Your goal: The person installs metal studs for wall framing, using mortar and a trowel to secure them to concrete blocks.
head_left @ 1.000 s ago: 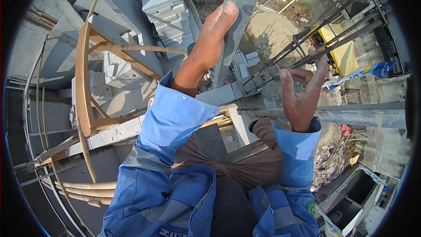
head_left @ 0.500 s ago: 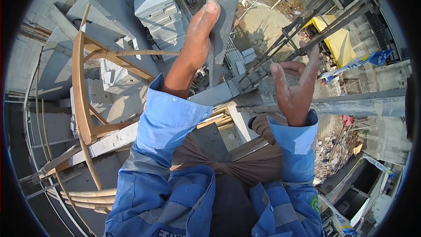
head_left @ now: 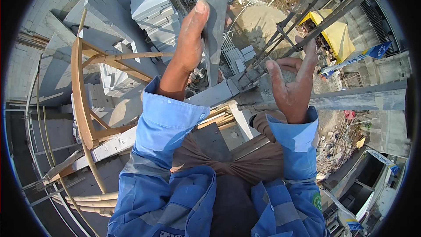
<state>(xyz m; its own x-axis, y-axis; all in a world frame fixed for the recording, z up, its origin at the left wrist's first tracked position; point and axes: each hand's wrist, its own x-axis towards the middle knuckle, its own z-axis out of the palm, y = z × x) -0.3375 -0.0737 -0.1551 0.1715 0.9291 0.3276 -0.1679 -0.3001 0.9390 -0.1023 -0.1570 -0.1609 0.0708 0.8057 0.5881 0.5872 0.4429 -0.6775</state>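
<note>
Looking down over an unfinished building site: grey block walls at upper left, stacked pale blocks (head_left: 155, 11) at top centre, bamboo scaffold frame (head_left: 83, 101) curving down the left side, rubble and a yellow tarp (head_left: 340, 35) at right

Progress, judged from present layout:
- Gripping the grey steel post (head_left: 213, 22) at top centre with the left hand (head_left: 189, 39), thumb pressed flat along its face, fingers wrapped behind and hidden
- Holding the right hand (head_left: 294, 87) partly open at centre right, index finger extended up to the rebar cage (head_left: 302, 22), remaining fingers curled, nothing clasped
- Leaving the cage bars exposed, no formwork or concrete around them yet

Materials:
- Post: smooth, flat-faced, dull grey metal
- Cage: thin dark rods, parallel, tied with small square stirrups
- Blocks: matte, sharp-edged, rectangular
- Bamboo: round, tan, slightly bowed
</note>
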